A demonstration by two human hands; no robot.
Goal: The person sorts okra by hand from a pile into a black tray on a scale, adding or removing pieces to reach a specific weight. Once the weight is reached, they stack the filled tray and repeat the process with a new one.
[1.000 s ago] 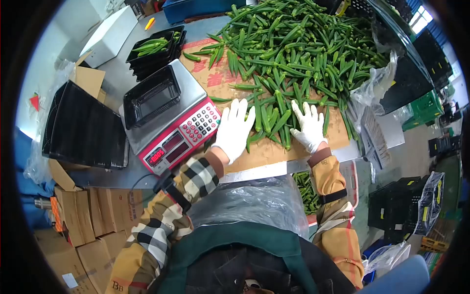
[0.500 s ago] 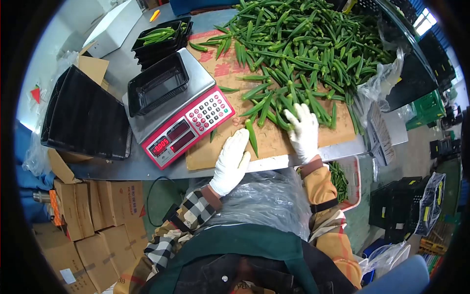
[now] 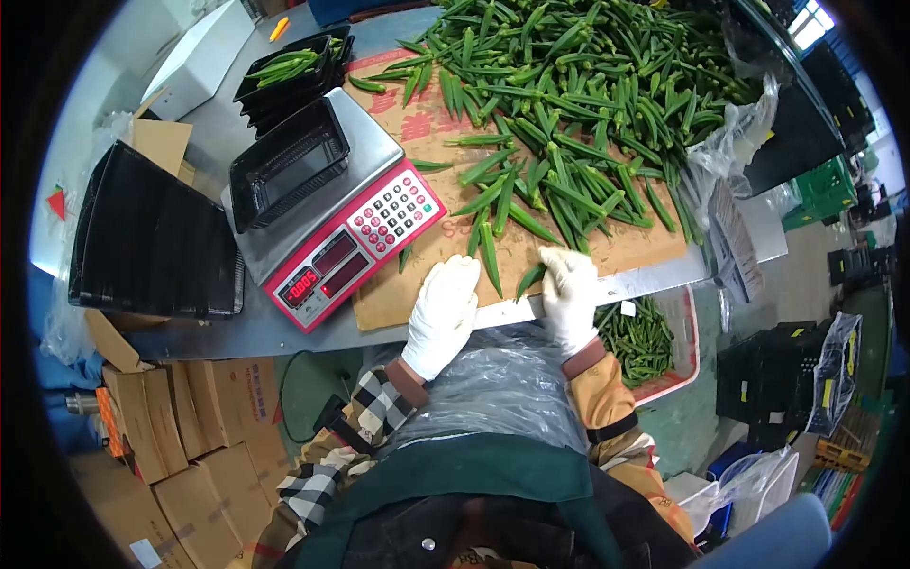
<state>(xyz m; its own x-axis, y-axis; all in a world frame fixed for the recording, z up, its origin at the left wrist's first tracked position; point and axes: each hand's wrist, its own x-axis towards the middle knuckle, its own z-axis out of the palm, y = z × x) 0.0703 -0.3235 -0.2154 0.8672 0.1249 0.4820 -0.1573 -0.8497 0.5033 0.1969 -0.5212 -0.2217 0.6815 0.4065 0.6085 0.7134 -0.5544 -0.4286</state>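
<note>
Both hands wear white gloves. My left hand [image 3: 444, 316] rests near the front edge of the cardboard sheet [image 3: 398, 284], its fingers stretched out, holding nothing. Beside it lies a single okra pod [image 3: 490, 258]. My right hand [image 3: 569, 296] has its fingers curled at the front edge, closed on a small okra pod [image 3: 532, 279] that sticks out to the left. A large heap of okra [image 3: 588, 85] covers the back of the sheet. An empty black tray [image 3: 290, 166] sits on the red and silver scale [image 3: 353, 245], left of my hands.
Stacked black trays [image 3: 156, 228] stand at the left; more trays, the top one with okra [image 3: 287, 66], are behind the scale. A crate of okra [image 3: 640, 341] is below the table's right side. Cardboard boxes [image 3: 213, 408] are at lower left, black crates [image 3: 773, 384] at right.
My right hand has drawn back from the heap to the front edge, its fingers now curled round a pod. Some pods at the heap's front have shifted. The view has moved slightly.
</note>
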